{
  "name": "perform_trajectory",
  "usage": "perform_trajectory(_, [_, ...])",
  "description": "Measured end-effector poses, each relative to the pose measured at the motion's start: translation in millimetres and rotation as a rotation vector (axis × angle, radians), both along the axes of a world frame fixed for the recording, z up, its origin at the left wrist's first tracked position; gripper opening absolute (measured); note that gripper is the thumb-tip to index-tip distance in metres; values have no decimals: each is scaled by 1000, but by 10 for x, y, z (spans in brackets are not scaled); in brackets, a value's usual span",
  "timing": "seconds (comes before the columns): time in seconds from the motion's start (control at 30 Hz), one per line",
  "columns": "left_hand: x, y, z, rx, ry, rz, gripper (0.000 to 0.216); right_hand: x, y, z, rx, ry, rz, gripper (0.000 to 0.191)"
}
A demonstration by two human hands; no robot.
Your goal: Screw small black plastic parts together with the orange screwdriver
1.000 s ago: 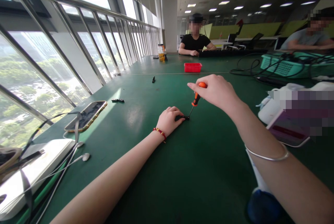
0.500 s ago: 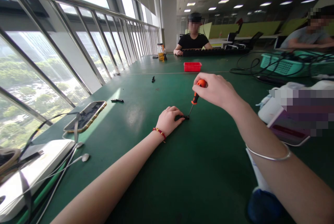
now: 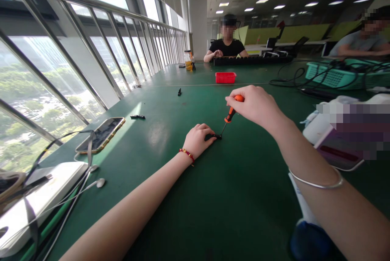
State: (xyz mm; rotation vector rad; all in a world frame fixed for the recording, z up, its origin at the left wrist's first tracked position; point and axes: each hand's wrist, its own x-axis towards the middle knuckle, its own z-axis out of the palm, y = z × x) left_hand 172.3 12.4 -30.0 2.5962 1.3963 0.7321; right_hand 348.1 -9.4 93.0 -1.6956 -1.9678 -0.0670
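Note:
My left hand rests on the green table with its fingers closed over a small black part, pinning it down. My right hand grips the orange handle of a small screwdriver from above. The screwdriver leans down to the left and its thin tip meets the black part's right end. A red bead bracelet sits on my left wrist and a silver bangle on my right forearm.
A phone lies left of my hands, with white earphones and a white device nearer me. Small black parts lie further out, then a red tray. A teal basket with cables stands at right. Two people sit at the far end.
My right hand's fingers have shifted round the screwdriver handle, from pointing out to curled, with the handle turning slightly. The left hand and the black part have stayed put.

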Motion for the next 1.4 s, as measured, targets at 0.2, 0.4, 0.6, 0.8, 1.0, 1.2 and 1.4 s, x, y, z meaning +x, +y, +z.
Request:
perform_trajectory(0.2, [0, 8, -3, 4, 0, 1, 17, -15, -13, 0, -16, 15, 29, 30])
perform_trajectory(0.4, [1, 12, -4, 2, 7, 5, 16, -13, -9, -1, 12, 11, 20, 17])
perform_trajectory(0.6, [1, 11, 4, 0, 11, 9, 16, -4, -6, 4, 4, 12, 14, 32])
perform_trajectory(0.8, [1, 15, 1, 3, 5, 2, 17, -16, -5, -3, 8, 31, 33, 28])
perform_trajectory(1.0, [0, 17, -6, 1, 5, 2, 17, -8, -12, 6, 17, 1, 28, 20])
perform_trajectory(1.2, [-4, 21, -9, 6, 0, -7, 16, -1, -2, -4, -3, 1, 17, 34])
perform_trajectory(1.4, [-1, 23, -9, 6, 1, -6, 16, -9, 4, -8, 12, 24, 38, 17])
